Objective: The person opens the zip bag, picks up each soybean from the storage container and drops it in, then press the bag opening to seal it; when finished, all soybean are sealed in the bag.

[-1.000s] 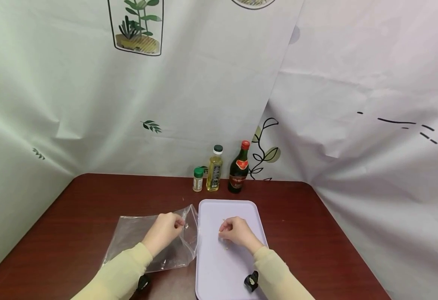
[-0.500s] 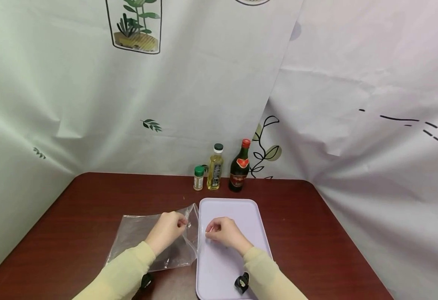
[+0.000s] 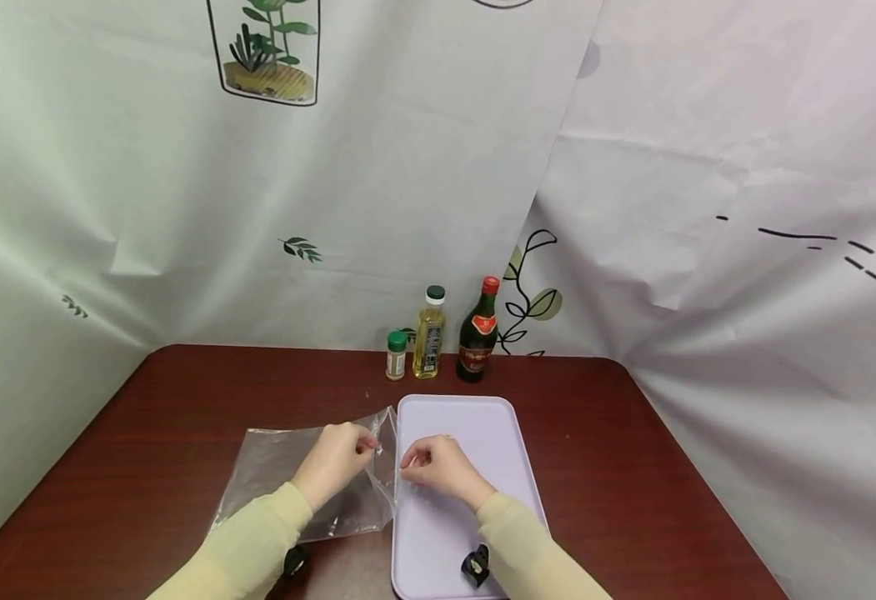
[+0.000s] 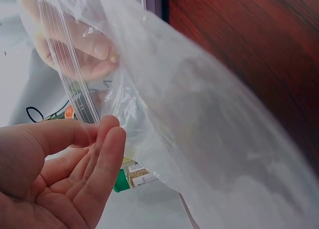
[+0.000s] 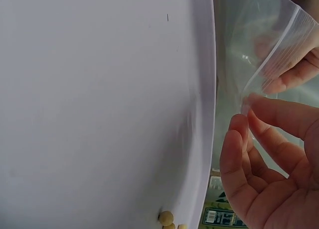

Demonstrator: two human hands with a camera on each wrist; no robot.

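A clear zip-lock bag [image 3: 276, 467] lies left of the tray, its open end raised. My left hand [image 3: 338, 454] pinches the zip edge of that bag between thumb and fingertips, close up in the left wrist view. At the bag's mouth, over the tray's left rim, is my right hand [image 3: 438, 467], thumb and fingers pinched together. In the left wrist view a small yellowish soybean [image 4: 114, 58] shows at its fingertips, through the plastic. More round soybeans [image 5: 166, 218] lie on the pale lilac tray [image 3: 438, 550], near its rim in the right wrist view.
Behind the tray stand a small green-capped seasoning jar [image 3: 396, 356], a bottle of yellow oil [image 3: 428, 335] and a dark red-capped bottle [image 3: 477, 333]. The dark red-brown table [image 3: 618, 483] meets a white printed cloth [image 3: 377, 192] at the back.
My right hand has moved left across the tray, from its middle to the bag's mouth. My left hand has stayed nearly still, holding the bag edge.
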